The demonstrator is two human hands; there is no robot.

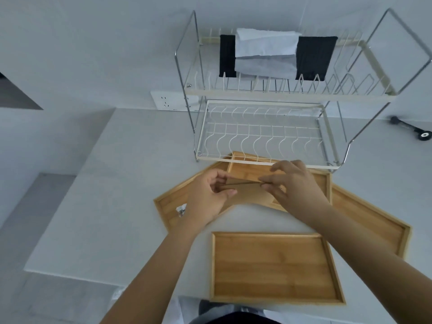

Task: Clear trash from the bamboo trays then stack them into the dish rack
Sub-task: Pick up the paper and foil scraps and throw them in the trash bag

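Observation:
Several bamboo trays lie on the white counter: a near tray [275, 267], a left tray [170, 202], a far tray [247, 169] and a right tray [364, 213]. My left hand [208, 197] and my right hand [294, 183] both pinch a folded piece of brown paper [250, 190] above the far and left trays. A small crumpled white wrapper [181, 210] rests in the left tray. The two-tier wire dish rack [261, 134] stands just behind the trays, its lower shelf bare.
Black cloths [315, 57] and a white towel [264, 54] hang on the rack's upper tier. A wall socket [173, 100] sits left of the rack. A black wheeled tool [416, 130] lies at the far right. The counter's left edge drops to a grey floor.

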